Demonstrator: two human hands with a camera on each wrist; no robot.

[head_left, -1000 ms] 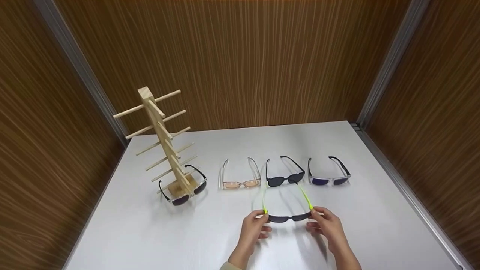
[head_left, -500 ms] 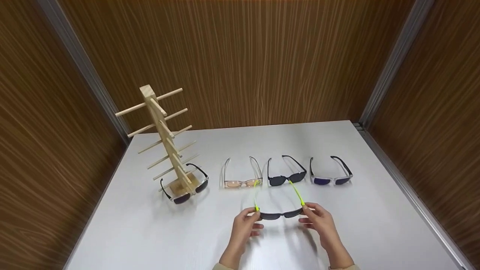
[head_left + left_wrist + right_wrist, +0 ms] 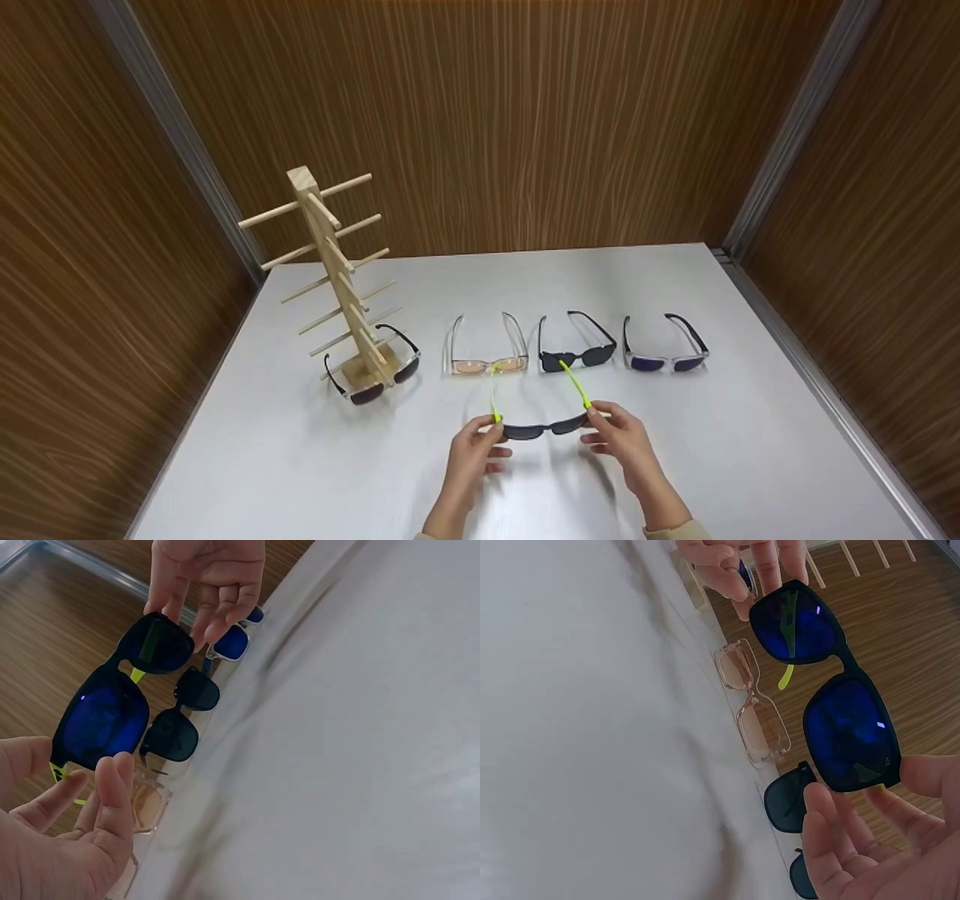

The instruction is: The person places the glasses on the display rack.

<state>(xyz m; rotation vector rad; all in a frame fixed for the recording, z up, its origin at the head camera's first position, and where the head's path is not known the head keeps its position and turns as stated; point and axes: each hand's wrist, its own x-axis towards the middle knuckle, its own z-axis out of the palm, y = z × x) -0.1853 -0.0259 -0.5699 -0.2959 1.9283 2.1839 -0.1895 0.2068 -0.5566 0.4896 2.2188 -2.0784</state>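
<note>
Down near six o'clock in the head view, the neon-yellow-templed sunglasses (image 3: pixel 525 433) hang above the white tabletop (image 3: pixel 300 480), one front corner pinched by the left grip (image 3: pixel 469 454), the other by the right grip (image 3: pixel 624 442). Watch those temples (image 3: pixel 575 385)! From up here they overlap the peach-lensed glasses (image 3: pixel 470 367) at ten o'clock and the black sunglasses (image 3: pixel 598 355) at one; lowered there, they might shove either pair. Should one pinch slacken, the frame would likely swing off the other. Off at ten o'clock stands the wooden peg stand (image 3: pixel 315 232), which could snag a temple brought in crooked. Over to the left wrist: vivid blue lenses (image 3: pixel 101 716), plain dark from the head! Only the head, though, shows that stand whole.
</note>
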